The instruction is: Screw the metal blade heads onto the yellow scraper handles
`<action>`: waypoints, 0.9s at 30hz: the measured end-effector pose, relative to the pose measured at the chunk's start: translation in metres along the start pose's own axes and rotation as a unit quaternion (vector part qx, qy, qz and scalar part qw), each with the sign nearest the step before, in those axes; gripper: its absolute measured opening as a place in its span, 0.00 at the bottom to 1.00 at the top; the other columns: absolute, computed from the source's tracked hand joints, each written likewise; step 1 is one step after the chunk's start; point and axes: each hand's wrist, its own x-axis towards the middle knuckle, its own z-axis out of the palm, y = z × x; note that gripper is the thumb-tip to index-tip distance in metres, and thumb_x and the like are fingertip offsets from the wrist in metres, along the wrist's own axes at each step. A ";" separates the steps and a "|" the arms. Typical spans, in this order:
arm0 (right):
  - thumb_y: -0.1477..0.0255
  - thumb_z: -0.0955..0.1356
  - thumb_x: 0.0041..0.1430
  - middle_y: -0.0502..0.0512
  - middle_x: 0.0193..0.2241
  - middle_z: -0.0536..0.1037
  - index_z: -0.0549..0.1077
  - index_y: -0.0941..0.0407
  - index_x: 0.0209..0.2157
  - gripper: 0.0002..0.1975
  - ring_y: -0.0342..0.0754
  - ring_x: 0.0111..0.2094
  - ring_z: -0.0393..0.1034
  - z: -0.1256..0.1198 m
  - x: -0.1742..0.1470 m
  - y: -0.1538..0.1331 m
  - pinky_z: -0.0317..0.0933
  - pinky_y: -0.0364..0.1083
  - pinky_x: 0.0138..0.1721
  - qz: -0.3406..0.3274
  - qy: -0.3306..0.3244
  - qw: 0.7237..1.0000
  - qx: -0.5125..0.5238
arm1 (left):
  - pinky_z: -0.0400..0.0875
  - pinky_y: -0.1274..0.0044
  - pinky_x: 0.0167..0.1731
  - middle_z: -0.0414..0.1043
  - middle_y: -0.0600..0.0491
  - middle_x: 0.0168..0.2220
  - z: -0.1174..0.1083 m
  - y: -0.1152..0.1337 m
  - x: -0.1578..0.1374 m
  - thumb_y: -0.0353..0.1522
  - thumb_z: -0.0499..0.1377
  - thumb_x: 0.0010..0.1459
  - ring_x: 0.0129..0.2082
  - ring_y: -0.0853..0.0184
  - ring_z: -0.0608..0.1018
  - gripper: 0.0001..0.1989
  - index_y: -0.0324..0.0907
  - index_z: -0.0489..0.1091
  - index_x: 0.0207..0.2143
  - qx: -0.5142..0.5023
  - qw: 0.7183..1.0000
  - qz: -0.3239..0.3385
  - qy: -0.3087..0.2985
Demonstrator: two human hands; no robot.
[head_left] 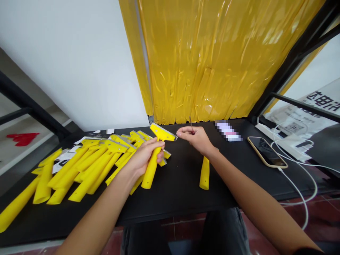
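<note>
My left hand (pixel 149 153) is wrapped around the handle of one yellow scraper (pixel 152 166), above the black table (pixel 172 198). My right hand (pixel 198 139) is curled around a thin tool (pixel 191 124), fingertips beside the scraper's head; touching or not, I cannot tell. A scraper pile (pixel 87 163) crowds my left. My right arm (pixel 247 187) partly hides another yellow handle (pixel 204 175). Farther right lies a phone (pixel 267 151) with white cable (pixel 301 191).

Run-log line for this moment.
Left hand: holds yellow scraper | Right hand: holds thin rod, beside scraper's head | Table: scraper pile left, yellow handle and cabled phone right
</note>
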 end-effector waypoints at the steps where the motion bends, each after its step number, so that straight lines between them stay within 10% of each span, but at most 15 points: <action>1: 0.57 0.75 0.51 0.45 0.19 0.61 0.81 0.56 0.34 0.17 0.39 0.21 0.48 0.005 -0.003 -0.003 0.43 0.43 0.22 -0.017 -0.015 1.000 -0.015 | 0.63 0.81 0.18 0.67 0.57 0.24 0.003 -0.001 -0.001 0.32 0.66 0.55 0.17 0.75 0.67 0.11 0.41 0.66 0.32 0.012 1.000 -0.006 0.000; 27: 0.58 0.73 0.55 0.44 0.20 0.60 0.78 0.55 0.34 0.13 0.41 0.24 0.51 0.012 -0.006 0.002 0.48 0.44 0.27 -0.066 -0.064 0.991 -0.101 | 0.62 0.79 0.20 0.65 0.58 0.18 0.009 -0.008 -0.003 0.34 0.66 0.55 0.16 0.73 0.68 0.09 0.42 0.68 0.31 0.105 0.994 0.019 -0.013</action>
